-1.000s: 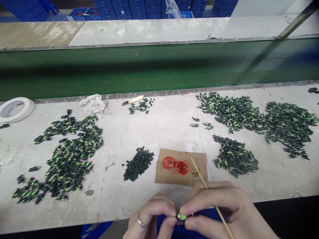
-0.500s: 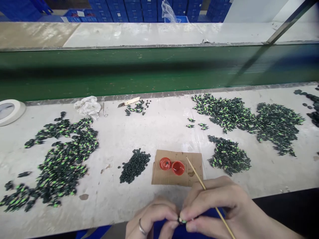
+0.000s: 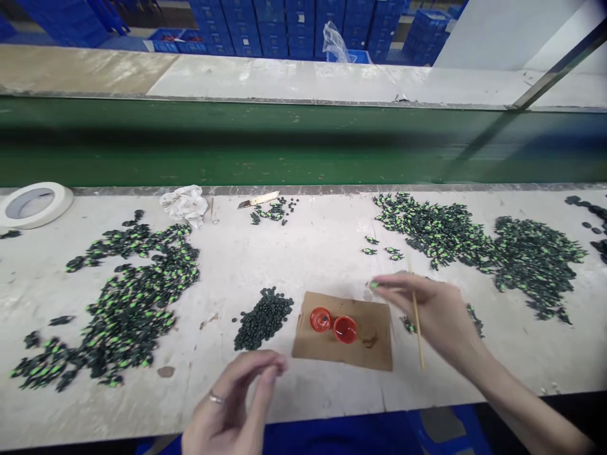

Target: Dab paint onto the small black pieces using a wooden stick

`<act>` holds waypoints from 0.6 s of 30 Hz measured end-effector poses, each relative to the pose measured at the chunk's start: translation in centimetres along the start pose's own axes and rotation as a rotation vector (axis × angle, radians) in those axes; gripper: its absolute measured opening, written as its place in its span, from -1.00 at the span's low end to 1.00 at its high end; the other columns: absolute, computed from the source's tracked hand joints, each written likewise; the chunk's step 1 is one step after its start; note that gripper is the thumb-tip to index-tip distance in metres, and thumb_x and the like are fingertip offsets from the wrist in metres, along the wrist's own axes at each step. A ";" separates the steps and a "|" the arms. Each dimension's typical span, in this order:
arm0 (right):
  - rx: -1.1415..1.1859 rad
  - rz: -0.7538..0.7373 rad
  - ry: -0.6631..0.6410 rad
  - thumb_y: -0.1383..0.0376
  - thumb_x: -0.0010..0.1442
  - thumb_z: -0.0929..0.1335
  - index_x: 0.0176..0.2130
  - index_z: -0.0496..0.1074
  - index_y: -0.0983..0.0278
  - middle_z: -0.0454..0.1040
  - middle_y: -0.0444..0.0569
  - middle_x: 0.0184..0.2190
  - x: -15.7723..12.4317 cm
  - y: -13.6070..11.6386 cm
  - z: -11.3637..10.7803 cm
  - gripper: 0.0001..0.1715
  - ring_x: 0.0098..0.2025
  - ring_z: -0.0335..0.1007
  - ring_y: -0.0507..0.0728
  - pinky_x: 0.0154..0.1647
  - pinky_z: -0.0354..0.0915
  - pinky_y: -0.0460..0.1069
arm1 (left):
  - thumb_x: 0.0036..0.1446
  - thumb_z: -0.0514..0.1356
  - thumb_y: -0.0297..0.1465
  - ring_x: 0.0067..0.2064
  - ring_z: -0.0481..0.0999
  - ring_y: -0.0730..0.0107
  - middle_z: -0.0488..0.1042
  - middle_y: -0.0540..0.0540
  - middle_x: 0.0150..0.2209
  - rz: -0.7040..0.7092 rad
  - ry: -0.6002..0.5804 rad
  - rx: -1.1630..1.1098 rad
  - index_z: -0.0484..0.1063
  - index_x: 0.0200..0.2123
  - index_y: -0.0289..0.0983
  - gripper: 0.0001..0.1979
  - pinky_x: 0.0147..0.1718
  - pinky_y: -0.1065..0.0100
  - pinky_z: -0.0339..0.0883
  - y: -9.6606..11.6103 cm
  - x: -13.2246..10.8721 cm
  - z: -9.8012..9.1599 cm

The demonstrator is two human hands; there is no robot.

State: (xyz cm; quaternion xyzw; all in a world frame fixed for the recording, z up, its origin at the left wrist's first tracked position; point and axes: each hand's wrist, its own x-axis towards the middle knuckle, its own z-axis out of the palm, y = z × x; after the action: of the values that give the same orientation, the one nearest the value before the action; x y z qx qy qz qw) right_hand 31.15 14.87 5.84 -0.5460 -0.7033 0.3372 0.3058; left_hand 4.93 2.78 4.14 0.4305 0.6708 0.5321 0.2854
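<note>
Two hands work low in the frame: the right hand (image 3: 434,313) pinches a small green-tipped piece (image 3: 374,285) at its fingertips, with a thin stick (image 3: 417,322) tucked in its grip; the left hand (image 3: 237,398) is loosely curled, empty. Light, stiff and tiny, the piece probably wants a fingertip pinch at its sides.

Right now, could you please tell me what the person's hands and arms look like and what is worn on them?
Both hands are bare, with no gloves. The left hand wears a thin silver-coloured ring on one finger. The right hand shows no ring or watch, and its forearm is bare with no sleeve in view. Blue fabric shows at the bottom edge, likely the person's clothing.
</note>
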 end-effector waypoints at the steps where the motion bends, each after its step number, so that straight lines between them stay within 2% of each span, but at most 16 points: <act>1: -0.077 -0.003 0.074 -0.06 0.37 0.45 -0.15 0.68 0.25 0.70 0.04 -0.29 0.8 1.6 -0.3 -0.55 -0.32 0.66 0.17 -0.33 0.58 0.02 | 0.31 0.32 -0.39 -0.29 0.68 0.57 0.67 0.13 -0.32 0.007 0.004 0.119 0.59 -0.19 -0.09 -0.94 -0.17 0.64 0.53 -1.0 0.2 -0.9; 4: -0.288 -0.065 0.177 -0.08 0.42 0.41 -0.16 0.60 0.31 0.60 -0.02 -0.27 2.5 5.8 -0.4 -0.50 -0.27 0.54 0.10 -0.20 0.50 0.05 | 0.30 0.33 -0.33 -0.31 0.63 0.50 0.63 0.06 -0.26 0.021 -0.003 0.313 0.54 -0.17 -0.11 -0.94 -0.24 0.54 0.54 -3.9 0.7 -3.3; 7: -0.431 -0.157 0.191 -0.08 0.45 0.36 -0.14 0.56 0.29 0.49 -0.09 -0.32 2.7 7.5 0.0 -0.51 -0.25 0.45 0.09 -0.12 0.43 0.06 | 0.28 0.35 -0.30 -0.34 0.52 0.44 0.58 0.02 -0.26 0.072 -0.074 0.426 0.56 -0.16 -0.12 -0.91 -0.29 0.45 0.49 -5.8 0.9 -4.4; 10: -0.515 -0.213 0.224 -0.08 0.48 0.33 -0.11 0.57 0.27 0.45 -0.09 -0.34 2.0 7.2 0.1 -0.52 -0.26 0.38 0.10 -0.17 0.38 0.04 | 0.28 0.35 -0.29 -0.29 0.55 0.39 0.60 -0.02 -0.19 0.130 -0.112 0.538 0.57 -0.15 -0.13 -0.90 -0.26 0.39 0.47 -6.8 0.7 -4.6; 15: -0.540 -0.233 0.277 0.04 0.50 0.35 -0.11 0.55 0.27 0.49 -0.08 -0.28 0.4 6.0 -0.1 -0.64 -0.25 0.42 0.07 -0.21 0.40 -0.01 | 0.36 0.28 -0.35 -0.14 0.63 0.35 0.62 -0.04 -0.14 0.179 -0.121 0.622 0.56 -0.12 -0.16 -0.93 -0.14 0.37 0.47 -7.5 0.2 -4.3; 18: -0.518 -0.204 0.275 0.07 0.50 0.36 -0.13 0.55 0.29 0.51 -0.07 -0.26 -0.2 5.9 -0.2 -0.66 -0.25 0.45 0.06 -0.20 0.43 -0.01 | 0.38 0.25 -0.37 -0.16 0.64 0.37 0.61 -0.03 -0.16 0.205 -0.145 0.649 0.56 -0.15 -0.16 -0.93 -0.18 0.40 0.48 -7.4 0.4 -4.4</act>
State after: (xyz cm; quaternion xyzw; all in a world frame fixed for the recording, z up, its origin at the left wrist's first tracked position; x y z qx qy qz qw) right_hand 34.69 15.71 1.20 -0.5728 -0.7690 0.0373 0.2813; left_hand -0.95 0.62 -1.75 0.6006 0.7365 0.2849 0.1255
